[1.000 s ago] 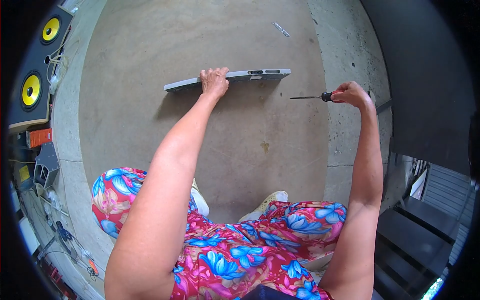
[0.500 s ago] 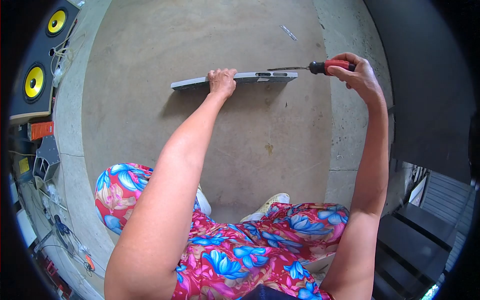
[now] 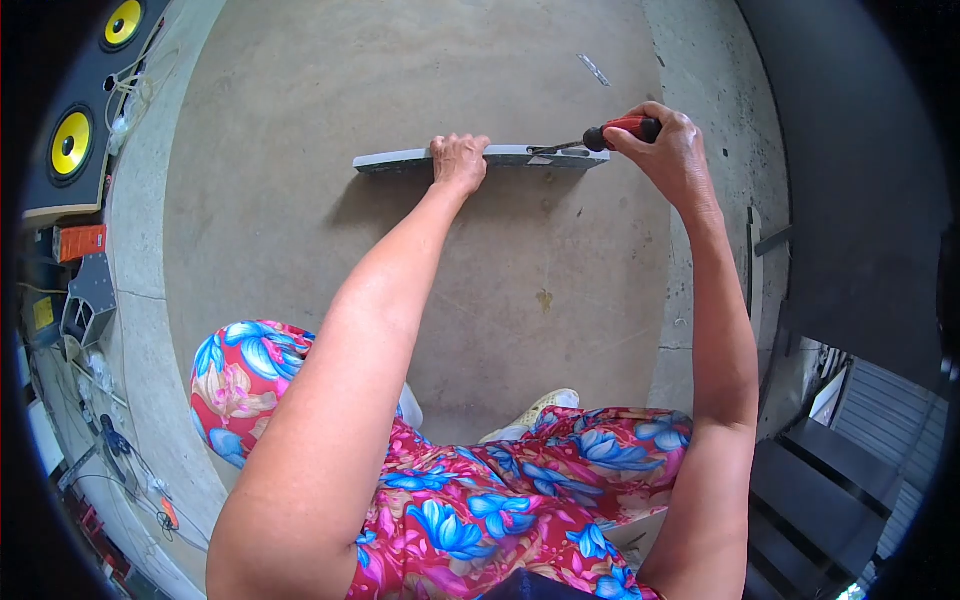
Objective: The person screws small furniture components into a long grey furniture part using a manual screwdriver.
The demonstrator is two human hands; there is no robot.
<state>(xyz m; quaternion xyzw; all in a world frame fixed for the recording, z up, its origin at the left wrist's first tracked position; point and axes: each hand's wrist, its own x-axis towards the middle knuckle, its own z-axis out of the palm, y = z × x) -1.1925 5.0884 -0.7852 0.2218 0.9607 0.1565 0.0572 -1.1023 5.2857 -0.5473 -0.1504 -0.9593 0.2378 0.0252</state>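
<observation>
Work on the grey bar (image 3: 400, 160), lying across the upper middle of the frame on the plywood sheet (image 3: 400, 70), seems barely begun: left hand (image 3: 460, 160) clamps its middle, right hand (image 3: 672, 150) fists the red-handled screwdriver (image 3: 618, 130), tip meeting the bar's right end, nothing visibly loosened.

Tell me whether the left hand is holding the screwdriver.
No, the right hand grips the red-handled screwdriver; the left hand holds the grey strip.

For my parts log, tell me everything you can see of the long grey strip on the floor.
The grey strip is long, narrow and light grey, plastic or metal by its look, with dark slots toward its right end. It lies on the brown board, left hand gripping its middle, the screwdriver tip at its slotted end.
</observation>
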